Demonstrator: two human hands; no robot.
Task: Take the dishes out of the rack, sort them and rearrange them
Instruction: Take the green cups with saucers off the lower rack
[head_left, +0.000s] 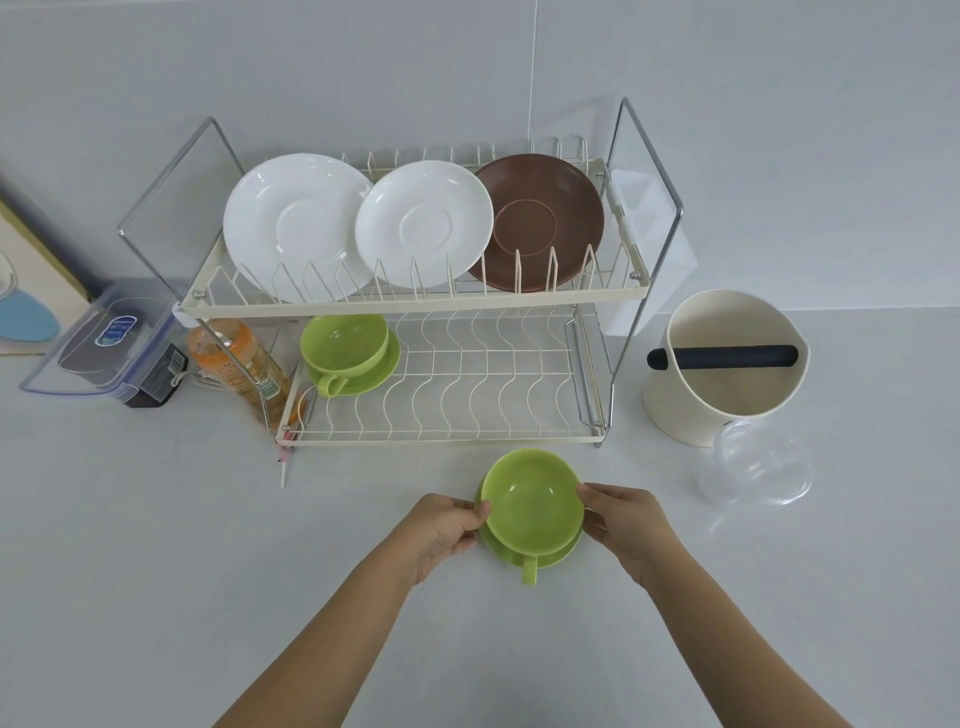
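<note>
We've got a green cup (531, 500) on its green saucer (540, 555) w/ left hand (445, 530) & right hand (626, 522) pinching the sides, on the worktop (156, 545) just in front of the dish rack (415, 306). Another green cup+saucer set (349, 353) sits lower tier, left end; two white saucers (358, 223) & a brown saucer (543, 221) up top.

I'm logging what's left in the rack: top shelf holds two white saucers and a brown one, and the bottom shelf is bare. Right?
Not quite. The head view shows the bottom shelf holds a green cup on a green saucer at its left. The top shelf does hold two white saucers and a brown saucer.
</note>
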